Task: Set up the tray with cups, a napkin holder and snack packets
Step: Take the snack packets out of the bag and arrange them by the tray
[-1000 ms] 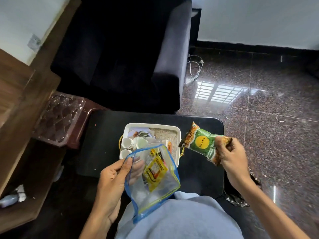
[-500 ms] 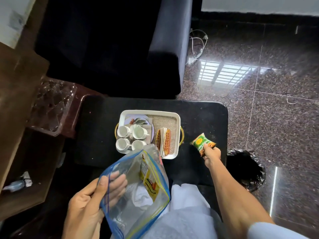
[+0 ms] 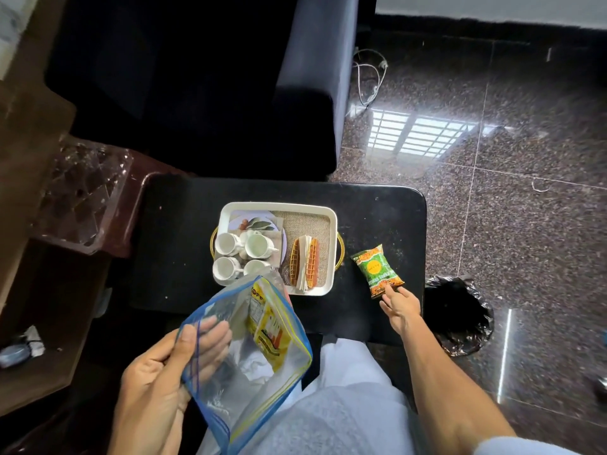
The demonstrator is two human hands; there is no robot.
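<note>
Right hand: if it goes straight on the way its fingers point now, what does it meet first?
The green packet. The right hand points forward and left, and its fingertips seem to touch the packet's near end on the table. Real contact is hard to confirm.

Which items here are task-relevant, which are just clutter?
Job: tray, four cups, napkin holder, green snack packet touched by right hand, zip bag with yellow packet gripped by left hand.
Lying about: black bin bag, floor cable, clear plastic container, dark sofa.
</note>
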